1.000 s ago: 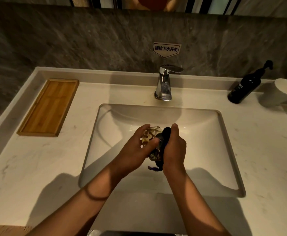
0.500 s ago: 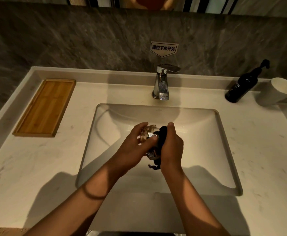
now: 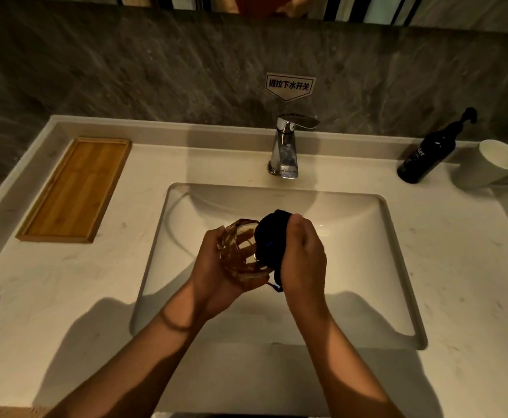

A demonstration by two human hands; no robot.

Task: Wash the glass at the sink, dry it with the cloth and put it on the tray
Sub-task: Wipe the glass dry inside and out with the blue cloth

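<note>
1. The left hand point(image 3: 213, 276) holds the faceted amber glass point(image 3: 240, 251) over the sink point(image 3: 397, 267), its grip wrapped around the glass from below.
2. The right hand point(image 3: 302, 254) has its grip closed on a dark cloth point(image 3: 269, 236), which is pressed against the glass at its right side.
3. The wooden tray point(image 3: 74, 188) lies on the pale counter point(image 3: 65, 297) to the left of the sink, well apart from the glass.
4. Behind the basin stands a chrome tap point(image 3: 285, 149); a dark pump bottle point(image 3: 427, 152) and white mug point(image 3: 490, 164) stand at the far right.
</note>
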